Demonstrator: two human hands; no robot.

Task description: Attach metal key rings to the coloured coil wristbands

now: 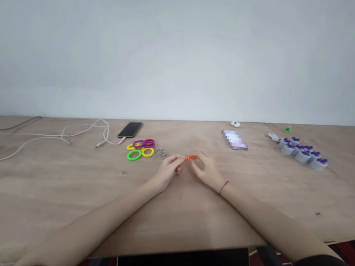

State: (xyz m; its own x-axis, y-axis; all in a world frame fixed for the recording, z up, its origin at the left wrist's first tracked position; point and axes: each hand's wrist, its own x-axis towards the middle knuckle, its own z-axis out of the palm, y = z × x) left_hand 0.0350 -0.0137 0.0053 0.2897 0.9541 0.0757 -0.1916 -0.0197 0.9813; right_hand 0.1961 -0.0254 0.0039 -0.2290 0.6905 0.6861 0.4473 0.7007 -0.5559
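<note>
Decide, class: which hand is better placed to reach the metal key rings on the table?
Probably left: the left hand lies beside the key rings, while the right hand sits farther off, beyond the orange coil.

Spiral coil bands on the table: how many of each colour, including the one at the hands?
Yellow coil bands: 2
Purple coil bands: 2
Green coil band: 1
Orange coil band: 1
Total: 6

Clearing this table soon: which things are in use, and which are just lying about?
In use: orange spiral band between left hand and right hand; coloured spiral bands; metal key rings.
Lying about: phone; white cable; purple-topped cups.
</note>
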